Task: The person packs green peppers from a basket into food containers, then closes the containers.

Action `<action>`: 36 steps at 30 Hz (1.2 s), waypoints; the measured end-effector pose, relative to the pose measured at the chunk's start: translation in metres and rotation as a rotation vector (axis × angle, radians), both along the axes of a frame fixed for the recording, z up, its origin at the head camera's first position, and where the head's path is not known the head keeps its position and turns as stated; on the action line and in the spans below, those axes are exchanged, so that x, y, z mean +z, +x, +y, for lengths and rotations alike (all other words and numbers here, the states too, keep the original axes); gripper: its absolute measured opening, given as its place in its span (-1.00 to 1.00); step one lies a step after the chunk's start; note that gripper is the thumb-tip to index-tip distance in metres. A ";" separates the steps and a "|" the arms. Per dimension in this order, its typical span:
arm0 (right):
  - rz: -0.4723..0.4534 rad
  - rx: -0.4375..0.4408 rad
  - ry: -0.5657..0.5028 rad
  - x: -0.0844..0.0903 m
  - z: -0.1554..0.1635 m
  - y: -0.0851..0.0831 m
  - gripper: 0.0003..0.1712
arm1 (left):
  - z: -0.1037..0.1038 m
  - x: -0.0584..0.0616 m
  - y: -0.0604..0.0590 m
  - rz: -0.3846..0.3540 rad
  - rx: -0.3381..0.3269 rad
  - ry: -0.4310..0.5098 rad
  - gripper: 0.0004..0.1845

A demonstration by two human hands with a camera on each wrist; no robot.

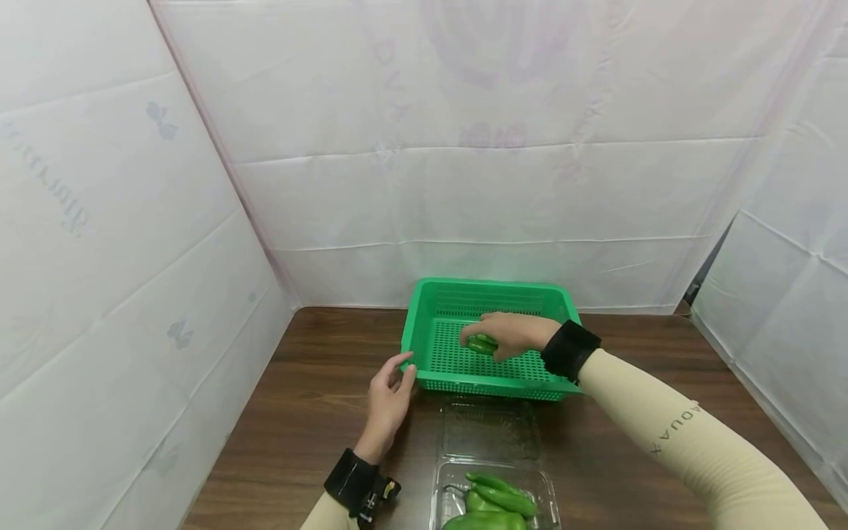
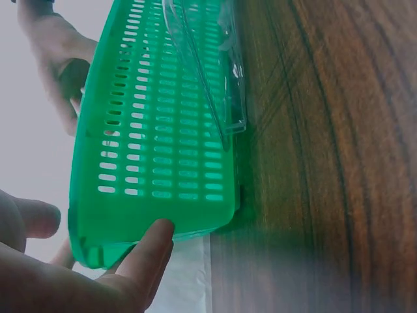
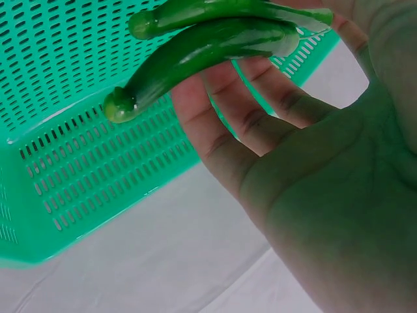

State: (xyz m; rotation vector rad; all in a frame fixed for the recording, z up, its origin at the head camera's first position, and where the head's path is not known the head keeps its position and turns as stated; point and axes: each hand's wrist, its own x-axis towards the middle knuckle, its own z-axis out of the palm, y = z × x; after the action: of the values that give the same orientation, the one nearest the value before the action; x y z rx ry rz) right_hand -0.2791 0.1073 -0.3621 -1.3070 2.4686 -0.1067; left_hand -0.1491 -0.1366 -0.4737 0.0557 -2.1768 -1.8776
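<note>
The right hand (image 1: 510, 335) reaches over the green perforated plastic basket (image 1: 437, 298) and holds two slender green peppers (image 3: 208, 36) side by side. In the right wrist view they lie across the curled fingers (image 3: 228, 98), near the fingertips, stem ends pointing toward 8 o'clock, above the basket's slotted floor. The left hand (image 1: 389, 401) rests at the basket's near left corner, at 7 o'clock of it, thumb and fingers spread and touching the rim. Just beside the basket's near wall, at 6 o'clock, sits an open clear plastic clamshell tray (image 1: 490, 430) on the dark wooden table (image 1: 298, 412), with more green peppers (image 1: 497, 504) in its near half.
</note>
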 end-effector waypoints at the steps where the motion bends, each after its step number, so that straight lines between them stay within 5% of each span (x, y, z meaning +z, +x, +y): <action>1: -0.004 -0.003 -0.001 0.001 0.001 0.000 -0.30 | 0.000 0.001 0.002 -0.001 -0.004 0.013 -0.63; 14: -0.010 0.006 -0.040 0.002 0.008 0.000 -0.29 | -0.004 0.012 0.027 -0.060 -0.039 0.098 -0.42; 36: 0.045 0.019 -0.138 0.020 0.020 0.030 -0.26 | -0.008 0.015 0.056 -0.100 -0.072 0.032 -0.42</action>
State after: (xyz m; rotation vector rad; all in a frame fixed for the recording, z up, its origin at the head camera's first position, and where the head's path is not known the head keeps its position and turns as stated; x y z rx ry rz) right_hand -0.2495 0.1271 -0.3422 -1.4027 2.5255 -0.2498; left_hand -0.0926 -0.1443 -0.4589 0.0798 -2.2422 -1.9893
